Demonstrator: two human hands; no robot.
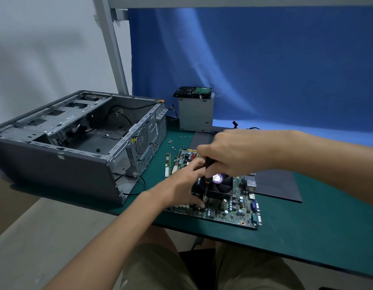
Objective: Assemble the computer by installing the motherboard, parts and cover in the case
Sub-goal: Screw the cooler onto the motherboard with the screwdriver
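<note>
1. Motherboard (233, 208) lies flat on the green mat (307, 227) at lower centre, outside the open case (76, 139) at left.
2. The right hand (240, 153) grips a screwdriver (206, 181) upright, with its tip at the near-left corner of the cooler (221, 186). The left hand (181, 185) curls round the cooler's side.
3. Likely step: fastening the cooler. Next, seat this screw squarely, then do the other corners.

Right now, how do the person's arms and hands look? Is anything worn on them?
Both are bare. The left hand and the right hand have no gloves, and no ring, watch or bracelet shows. The left forearm and the right forearm show no sleeves as far as the picture reaches. No cables or markings are on them. Below, the person wears khaki shorts.
</note>
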